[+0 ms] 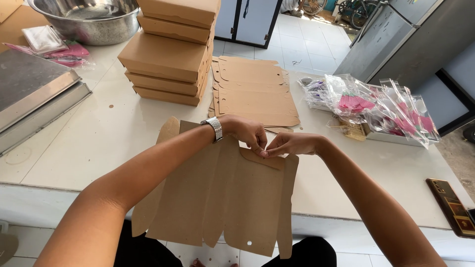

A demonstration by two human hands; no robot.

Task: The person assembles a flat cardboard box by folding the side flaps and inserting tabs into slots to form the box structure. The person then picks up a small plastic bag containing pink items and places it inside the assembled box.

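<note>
One flat brown cardboard box blank [217, 198] is held over the near edge of the white table [99, 143], its lower part hanging past the edge. Both hands meet at its upper edge. The left hand [246, 131], with a silver wristwatch [214, 128] on the wrist, is bent inward, its fingers closed in a pinch on a rounded flap of the blank. The right hand [291, 144] comes in from the other side, its fingertips closed on the same flap, touching those of the left hand. Both forearms are stretched forward and angled toward each other.

Just beyond the fingers lies one pile of flat blanks [255, 89], brown like the one held; the number of sheets in it cannot be told. Beyond the left hand and further off, five folded brown boxes [170, 54] are stacked in one leaning column. Further still beyond them, one steel bowl [89, 17] is seen, and well off past the left forearm, two metal trays [32, 96] lie one upon the other. Past the right hand, a heap of clear plastic packets [381, 106] with pink contents is spread; they cannot be counted. Near the right elbow, one dark phone [451, 206] rests at the table's edge.
</note>
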